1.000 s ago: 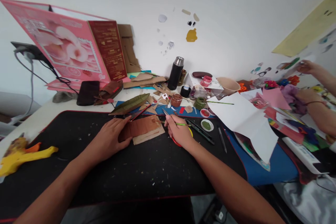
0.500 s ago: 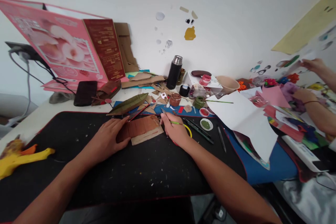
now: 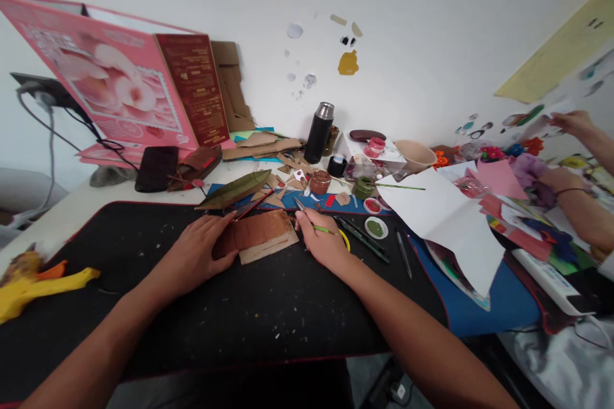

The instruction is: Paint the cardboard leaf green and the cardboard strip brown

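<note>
On the black mat lies a strip of cardboard (image 3: 261, 233), its upper face painted brown and its lower edge bare. My left hand (image 3: 204, 243) grips its left end, thumb at the lower edge and fingers over the top. My right hand (image 3: 321, 236) pinches a thin green-handled paintbrush (image 3: 325, 229) at the strip's right end; its tip is too small to make out clearly. Scissors with a yellow handle (image 3: 345, 239) lie partly hidden beneath the right hand. A long green leaf (image 3: 235, 189) rests behind the strip.
Paint jars (image 3: 320, 182), cardboard scraps and a black flask (image 3: 319, 134) stand behind. Dark pens (image 3: 364, 238) and a lid of green paint (image 3: 377, 227) are at right, near white paper (image 3: 446, 211). A yellow object (image 3: 48, 291) lies left. Another person's hands (image 3: 566, 182) work far right.
The brush handle in my right hand has tilted slightly downward at its back end. My left hand and the cardboard have stayed in place.
</note>
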Tool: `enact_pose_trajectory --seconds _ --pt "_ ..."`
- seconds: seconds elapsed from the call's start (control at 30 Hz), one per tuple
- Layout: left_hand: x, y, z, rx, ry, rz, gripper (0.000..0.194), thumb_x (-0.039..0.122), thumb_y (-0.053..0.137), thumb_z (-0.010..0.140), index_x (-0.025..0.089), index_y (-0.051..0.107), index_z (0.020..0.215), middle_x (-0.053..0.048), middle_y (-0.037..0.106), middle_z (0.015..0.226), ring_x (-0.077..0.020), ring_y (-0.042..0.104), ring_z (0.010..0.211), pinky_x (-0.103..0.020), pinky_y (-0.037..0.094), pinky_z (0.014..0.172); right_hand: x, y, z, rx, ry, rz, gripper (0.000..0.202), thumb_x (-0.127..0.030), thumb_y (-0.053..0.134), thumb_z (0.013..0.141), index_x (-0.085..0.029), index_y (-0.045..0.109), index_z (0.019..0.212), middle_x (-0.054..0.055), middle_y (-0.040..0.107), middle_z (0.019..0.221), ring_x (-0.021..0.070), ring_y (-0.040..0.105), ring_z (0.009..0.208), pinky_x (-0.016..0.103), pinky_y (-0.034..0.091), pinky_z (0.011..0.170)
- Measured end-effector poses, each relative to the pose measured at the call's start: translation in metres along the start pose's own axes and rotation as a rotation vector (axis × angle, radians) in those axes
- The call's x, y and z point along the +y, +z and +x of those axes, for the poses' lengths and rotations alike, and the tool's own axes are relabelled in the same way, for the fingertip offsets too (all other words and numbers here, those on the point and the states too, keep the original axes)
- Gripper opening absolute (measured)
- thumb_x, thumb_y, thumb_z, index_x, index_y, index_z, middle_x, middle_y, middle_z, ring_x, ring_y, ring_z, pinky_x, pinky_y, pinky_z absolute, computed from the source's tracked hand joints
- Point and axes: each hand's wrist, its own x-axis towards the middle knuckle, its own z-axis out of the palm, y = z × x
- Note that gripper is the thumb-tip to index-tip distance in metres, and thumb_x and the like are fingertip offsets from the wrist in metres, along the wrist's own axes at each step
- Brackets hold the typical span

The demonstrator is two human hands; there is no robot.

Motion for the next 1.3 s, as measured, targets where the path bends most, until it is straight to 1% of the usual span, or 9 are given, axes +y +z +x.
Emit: enact_pose_trajectory --seconds 0.2,0.43,0.53,0.6,0.73,0.83,1.1,1.2,1.3 --pt "0.001 0.000 0.001 0.001 0.008 0.011 0.073 0.048 0.061 0.095 0.011 0.049 0.156 -0.020 0.072 0.131 -0.0386 0.065 0.125 -0.053 0.049 0.111 0.000 0.002 0.011 0.018 -0.020 0.028 0.047 -0.053 0.042 0.111 -0.026 0.058 0.077 -0.004 0.049 0.051 0.0189 0.058 0.056 0.028 0.042 0.061" --pt "0.000 0.000 0.000 -0.006 0.005 0.001 0.072 0.048 0.062 0.095 0.012 0.049 0.156 -0.019 0.072 0.132 -0.0376 0.065 0.126 -0.051 0.049 0.111 0.000 -0.015 -0.014 -0.005 -0.052 -0.053 0.046 -0.047 0.044 0.111 -0.024 0.062 0.075 0.001 0.066 0.067 0.0190 0.065 0.067 0.029 0.044 0.069" --pt "0.000 0.000 0.000 -0.002 0.007 0.001 0.073 0.048 0.061 0.095 0.011 0.049 0.156 -0.020 0.072 0.132 -0.0378 0.065 0.125 -0.052 0.048 0.112 -0.001 -0.021 -0.022 -0.029 -0.061 -0.061 0.046 -0.045 0.043 0.111 -0.024 0.063 0.075 0.002 0.069 0.070 0.0190 0.067 0.069 0.030 0.044 0.071" --pt "0.000 0.001 0.000 0.004 0.008 -0.002 0.072 0.048 0.061 0.095 0.011 0.049 0.156 -0.019 0.072 0.133 -0.0380 0.065 0.126 -0.053 0.048 0.112 -0.002 -0.022 -0.023 -0.023 -0.043 -0.038 0.047 -0.046 0.043 0.110 -0.024 0.062 0.074 0.001 0.066 0.065 0.0185 0.065 0.064 0.029 0.044 0.068" --pt "-0.001 0.000 0.000 0.002 0.007 -0.006 0.072 0.049 0.061 0.095 0.012 0.049 0.156 -0.020 0.072 0.134 -0.0386 0.065 0.127 -0.053 0.048 0.112 -0.003 -0.015 -0.019 -0.001 0.054 0.065 0.049 -0.055 0.042 0.110 -0.026 0.058 0.075 -0.005 0.050 0.046 0.0167 0.054 0.046 0.028 0.042 0.057" --pt "0.000 -0.001 0.000 -0.007 -0.002 -0.014 0.073 0.048 0.062 0.094 0.011 0.050 0.156 -0.020 0.072 0.133 -0.0388 0.066 0.126 -0.054 0.049 0.112 -0.003 -0.009 -0.016 -0.010 0.064 0.098 0.048 -0.057 0.042 0.110 -0.026 0.057 0.076 -0.007 0.047 0.043 0.0161 0.050 0.040 0.028 0.041 0.053" --pt "0.002 0.000 0.001 0.007 -0.018 -0.031 0.071 0.048 0.062 0.093 0.016 0.051 0.156 -0.018 0.073 0.134 -0.0389 0.065 0.127 -0.055 0.048 0.112 -0.007 -0.009 -0.025 -0.052 0.036 0.063 0.050 -0.058 0.040 0.111 -0.027 0.058 0.076 -0.005 0.047 0.044 0.0171 0.050 0.043 0.029 0.041 0.056" --pt "0.000 0.001 0.000 0.003 -0.004 -0.021 0.070 0.047 0.061 0.094 0.014 0.050 0.156 -0.019 0.071 0.135 -0.0384 0.065 0.128 -0.054 0.048 0.112 -0.015 0.001 -0.026 -0.084 0.025 0.099 0.050 -0.057 0.040 0.111 -0.026 0.058 0.076 -0.005 0.047 0.047 0.0173 0.054 0.047 0.029 0.041 0.057" --pt "-0.001 0.002 -0.001 0.003 0.004 -0.012 0.071 0.047 0.062 0.094 0.013 0.049 0.156 -0.020 0.071 0.135 -0.0383 0.064 0.128 -0.053 0.048 0.112 -0.027 0.015 -0.025 -0.122 -0.035 0.091 0.047 -0.050 0.041 0.111 -0.025 0.058 0.076 -0.003 0.054 0.056 0.0171 0.059 0.057 0.028 0.043 0.063"
